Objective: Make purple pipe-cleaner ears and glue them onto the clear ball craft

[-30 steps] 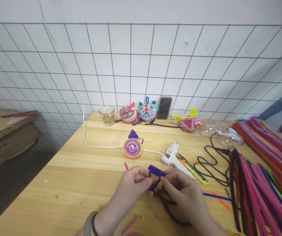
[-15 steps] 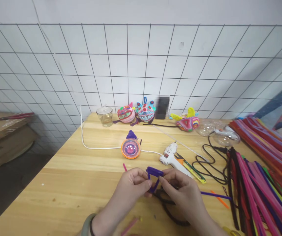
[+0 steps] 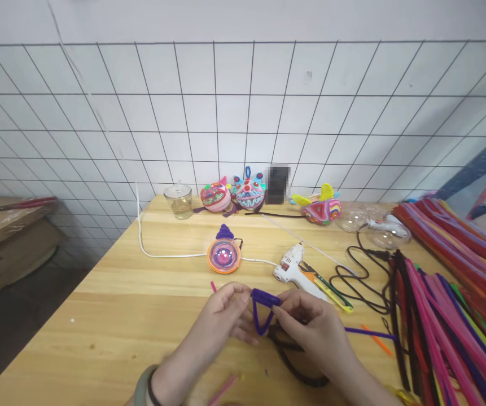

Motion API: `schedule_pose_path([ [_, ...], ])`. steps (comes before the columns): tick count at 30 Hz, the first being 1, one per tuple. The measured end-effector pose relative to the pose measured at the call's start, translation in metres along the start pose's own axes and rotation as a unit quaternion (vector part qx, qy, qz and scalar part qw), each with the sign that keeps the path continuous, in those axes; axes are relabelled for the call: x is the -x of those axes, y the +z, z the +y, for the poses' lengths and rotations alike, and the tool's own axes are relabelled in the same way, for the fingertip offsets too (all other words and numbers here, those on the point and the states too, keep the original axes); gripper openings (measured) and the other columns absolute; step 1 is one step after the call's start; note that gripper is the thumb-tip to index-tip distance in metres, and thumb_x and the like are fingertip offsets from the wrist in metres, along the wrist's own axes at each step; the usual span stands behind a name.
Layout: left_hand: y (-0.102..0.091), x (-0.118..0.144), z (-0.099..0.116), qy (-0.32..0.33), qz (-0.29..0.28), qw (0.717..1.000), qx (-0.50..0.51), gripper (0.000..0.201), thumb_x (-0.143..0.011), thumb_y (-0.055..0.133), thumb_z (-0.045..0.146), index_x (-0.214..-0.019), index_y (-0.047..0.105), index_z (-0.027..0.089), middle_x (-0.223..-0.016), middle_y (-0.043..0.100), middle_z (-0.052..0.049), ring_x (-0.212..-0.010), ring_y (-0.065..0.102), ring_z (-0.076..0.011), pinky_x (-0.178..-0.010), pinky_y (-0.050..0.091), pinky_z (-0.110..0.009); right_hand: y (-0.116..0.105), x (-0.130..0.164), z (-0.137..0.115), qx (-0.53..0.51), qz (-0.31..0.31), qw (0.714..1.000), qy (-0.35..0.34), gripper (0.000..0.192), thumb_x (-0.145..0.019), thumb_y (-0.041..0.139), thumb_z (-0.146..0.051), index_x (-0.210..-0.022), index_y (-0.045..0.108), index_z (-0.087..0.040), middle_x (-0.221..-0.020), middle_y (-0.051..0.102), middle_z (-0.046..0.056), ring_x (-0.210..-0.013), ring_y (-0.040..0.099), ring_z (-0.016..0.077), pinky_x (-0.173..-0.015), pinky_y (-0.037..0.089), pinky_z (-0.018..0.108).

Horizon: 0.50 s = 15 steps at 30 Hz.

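Observation:
A purple pipe cleaner is bent into a small triangle with a thicker, layered top side. My right hand pinches its upper right corner between thumb and fingers. At the upper left corner, my left hand holds the triangle's edge with thumb and index finger, its other fingers spread below. A straight purple length sticks out to the right from behind my right hand. Black-handled scissors lie under my hands, partly hidden. Just beyond my hands sits a round orange-rimmed ornament topped with a purple coiled triangle.
A white glue gun and a yellow-green cutter lie ahead of my right hand. Bundles of coloured pipe cleaners cover the right side. Fish-like ornaments, a glass cup and clear plastic shells stand along the wall.
My left thumb has moved up from the triangle's lower left side to its top left corner, and the left fingers have opened out. The triangle's lower point shows more fully.

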State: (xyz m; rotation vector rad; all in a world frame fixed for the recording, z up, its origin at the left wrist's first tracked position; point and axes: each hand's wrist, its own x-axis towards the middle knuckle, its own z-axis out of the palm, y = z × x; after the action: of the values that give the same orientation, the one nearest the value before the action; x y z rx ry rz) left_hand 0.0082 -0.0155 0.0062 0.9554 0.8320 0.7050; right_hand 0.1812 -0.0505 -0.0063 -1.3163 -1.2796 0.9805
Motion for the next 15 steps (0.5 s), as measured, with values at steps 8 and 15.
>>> schedule_pose_path([
  [8, -0.0003, -0.001, -0.0018, 0.003, -0.001, 0.999, -0.033, 0.038, -0.075, 0.063, 0.048, -0.09, 0.055, 0.014, -0.063, 0.067, -0.003, -0.052, 0.062, -0.0134, -0.05, 0.053, -0.026, 0.0007, 0.0002, -0.0002, 0.0, -0.006, 1.0, 0.007, 0.024, -0.073, 0.068, -0.031, -0.057, 0.055, -0.019, -0.065, 0.062, 0.004, -0.054, 0.055, 0.0149, -0.046, 0.04, 0.025],
  [15, -0.0009, -0.0007, -0.0011, 0.025, 0.01, 0.998, -0.051, 0.04, -0.071, 0.067, 0.047, -0.091, 0.057, 0.014, -0.061, 0.066, -0.001, -0.052, 0.062, -0.0137, -0.05, 0.053, -0.026, 0.0001, -0.0002, -0.0017, 0.004, -0.007, 1.0, 0.015, 0.024, -0.071, 0.067, -0.031, -0.056, 0.055, -0.018, -0.067, 0.062, 0.005, -0.053, 0.054, 0.0144, -0.047, 0.039, 0.025],
])
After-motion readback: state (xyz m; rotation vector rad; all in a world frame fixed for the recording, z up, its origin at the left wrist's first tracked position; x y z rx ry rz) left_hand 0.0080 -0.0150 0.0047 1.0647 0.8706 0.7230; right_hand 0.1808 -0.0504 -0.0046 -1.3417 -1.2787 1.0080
